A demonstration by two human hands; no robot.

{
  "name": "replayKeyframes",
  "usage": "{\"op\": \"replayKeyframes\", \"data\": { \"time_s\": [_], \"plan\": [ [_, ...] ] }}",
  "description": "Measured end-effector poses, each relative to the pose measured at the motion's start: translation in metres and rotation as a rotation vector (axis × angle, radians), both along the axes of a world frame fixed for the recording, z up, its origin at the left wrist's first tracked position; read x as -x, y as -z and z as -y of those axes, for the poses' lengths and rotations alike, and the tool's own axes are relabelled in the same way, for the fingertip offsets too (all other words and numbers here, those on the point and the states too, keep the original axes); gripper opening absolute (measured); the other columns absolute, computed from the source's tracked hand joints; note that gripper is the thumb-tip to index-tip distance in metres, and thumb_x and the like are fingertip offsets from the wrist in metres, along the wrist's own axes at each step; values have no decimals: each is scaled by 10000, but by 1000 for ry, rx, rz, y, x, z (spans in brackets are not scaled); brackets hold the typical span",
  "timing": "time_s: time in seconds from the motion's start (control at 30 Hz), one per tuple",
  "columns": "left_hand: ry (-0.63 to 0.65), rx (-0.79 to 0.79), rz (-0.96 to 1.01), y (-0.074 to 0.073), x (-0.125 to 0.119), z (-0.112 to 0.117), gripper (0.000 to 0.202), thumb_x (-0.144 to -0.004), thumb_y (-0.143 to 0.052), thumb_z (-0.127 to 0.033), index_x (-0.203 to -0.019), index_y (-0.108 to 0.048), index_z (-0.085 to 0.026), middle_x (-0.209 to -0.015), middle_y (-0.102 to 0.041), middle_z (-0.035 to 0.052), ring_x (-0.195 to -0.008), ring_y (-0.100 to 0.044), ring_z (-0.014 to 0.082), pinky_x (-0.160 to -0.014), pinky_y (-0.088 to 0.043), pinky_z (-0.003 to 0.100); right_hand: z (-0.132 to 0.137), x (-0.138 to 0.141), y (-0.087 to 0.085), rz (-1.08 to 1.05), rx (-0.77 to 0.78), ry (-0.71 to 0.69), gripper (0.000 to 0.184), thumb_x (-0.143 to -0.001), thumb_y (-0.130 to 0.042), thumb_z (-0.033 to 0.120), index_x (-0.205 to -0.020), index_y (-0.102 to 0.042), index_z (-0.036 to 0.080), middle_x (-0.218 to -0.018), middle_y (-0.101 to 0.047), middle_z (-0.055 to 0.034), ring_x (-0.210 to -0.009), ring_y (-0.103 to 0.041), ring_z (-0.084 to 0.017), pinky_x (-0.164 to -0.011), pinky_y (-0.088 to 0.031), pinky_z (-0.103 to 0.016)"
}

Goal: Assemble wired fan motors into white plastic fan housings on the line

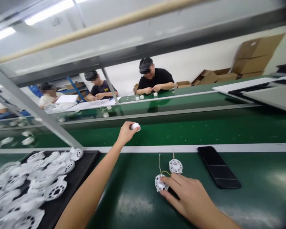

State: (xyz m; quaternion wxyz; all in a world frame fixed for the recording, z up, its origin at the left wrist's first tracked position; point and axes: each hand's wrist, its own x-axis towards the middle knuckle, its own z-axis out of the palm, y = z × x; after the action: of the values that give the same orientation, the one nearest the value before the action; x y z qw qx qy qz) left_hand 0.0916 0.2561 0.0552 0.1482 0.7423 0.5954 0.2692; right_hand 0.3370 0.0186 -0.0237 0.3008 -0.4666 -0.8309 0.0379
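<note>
R-hand grip (193, 198) on wired white plastic disc (161, 183), closure unclear: light, stiff, take by rim. L-hand grip (126, 133) narrow on small white roll (135, 126), beyond disc.

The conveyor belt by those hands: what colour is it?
The conveyor belt is dark green with a white stripe, clearest in the head view.

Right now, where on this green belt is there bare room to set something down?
Free: green belt between the left forearm and right hand, and right of the black pad. Crowded: the black tray heaped with white plastic parts, and around two wired discs.
</note>
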Motion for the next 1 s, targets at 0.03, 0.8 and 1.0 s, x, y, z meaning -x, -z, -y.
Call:
{"op": "replayKeyframes", "data": {
  "time_s": [0.03,0.8,1.0],
  "plan": [
    [40,-30,19,9,5,29,311,-943,-754,-326,-1203,-655,-187,-1307,-642,92,-1205,-638,250,-1073,-528,406,2,-2,-2,-19,-8,-17,259,-1085,-520,359,-1322,-595,286,-979,-713,0,-807,-728,-211,-624,-455,-311],
    [340,240,171,74,66,259,488,-908,-760,-173,-1329,-547,-299,-1309,-583,56,-1150,-551,279,-1003,-476,451,17,96,-15,-282,585,-119,200,-947,-735,279,-1138,-691,316,-1159,-629,-20,-901,-647,-176,-732,-559,-309],
    [386,237,120,59,64,260,504,-914,-811,-431,-1335,-581,-277,-1301,-656,50,-1236,-566,281,-1069,-396,441,15,83,4,-231,491,-187,158,-997,-681,420,-1106,-764,340,-1163,-665,-47,-819,-704,-174,-576,-591,-237]
  ]
}}
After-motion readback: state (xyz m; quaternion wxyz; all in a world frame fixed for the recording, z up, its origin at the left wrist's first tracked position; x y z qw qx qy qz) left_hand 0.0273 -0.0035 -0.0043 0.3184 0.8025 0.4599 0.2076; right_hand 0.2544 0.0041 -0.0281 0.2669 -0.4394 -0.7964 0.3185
